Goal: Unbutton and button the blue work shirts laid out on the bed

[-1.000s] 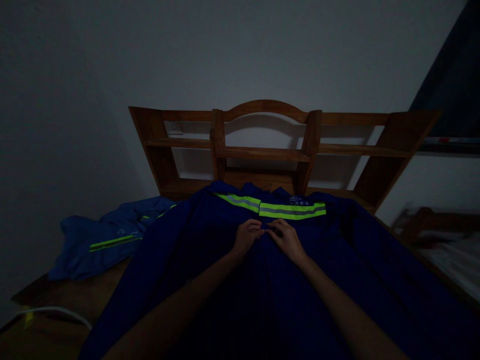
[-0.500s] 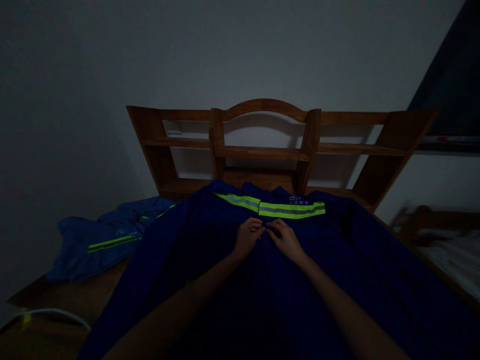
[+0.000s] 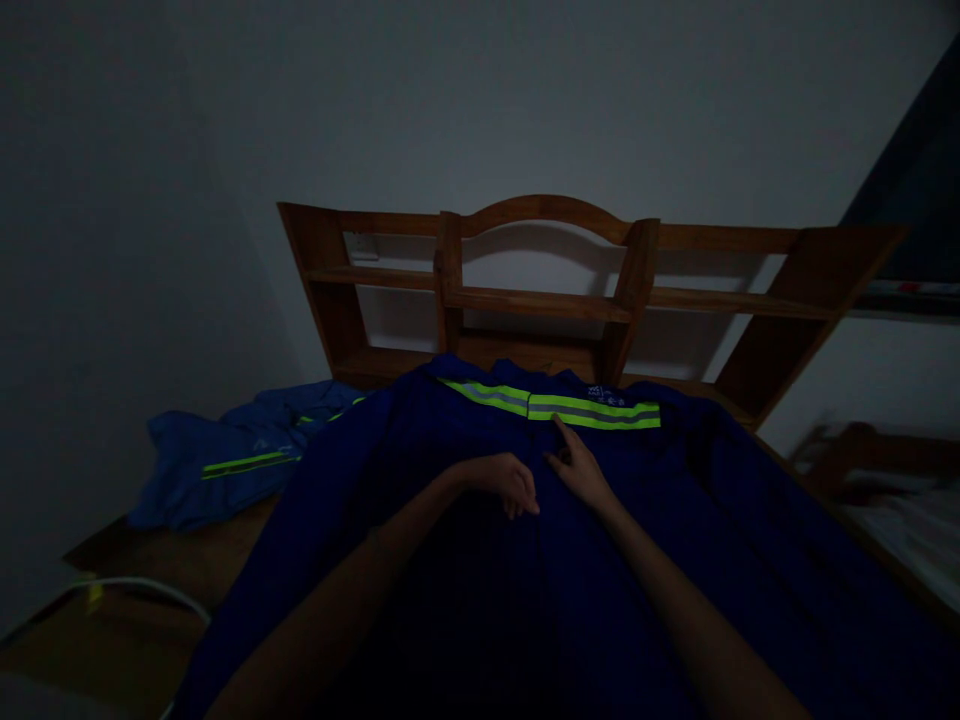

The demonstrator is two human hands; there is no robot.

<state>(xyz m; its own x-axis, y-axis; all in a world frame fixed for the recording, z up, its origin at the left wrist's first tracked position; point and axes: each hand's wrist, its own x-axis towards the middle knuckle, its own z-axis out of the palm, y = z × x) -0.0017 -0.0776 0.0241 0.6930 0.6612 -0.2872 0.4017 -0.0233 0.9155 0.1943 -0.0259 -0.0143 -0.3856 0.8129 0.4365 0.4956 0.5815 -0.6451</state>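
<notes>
Left hand (image 3: pixel 506 477) has dropped below right hand (image 3: pixel 585 474) on the deep-blue jacket (image 3: pixel 589 590) (grey-centred, yellow-green bands (image 3: pixel 592 411) cross its chest), spread out before a wooden shelf (image 3: pixel 536 303). Left fingers curl together, any grip unclear; right index and thumb stand apart.

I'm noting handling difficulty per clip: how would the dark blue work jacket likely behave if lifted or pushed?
The dark blue work jacket would probably sag and fold, since its cloth lies in soft creases. Spread out wide, it seems unlikely to roll or tip.
</notes>
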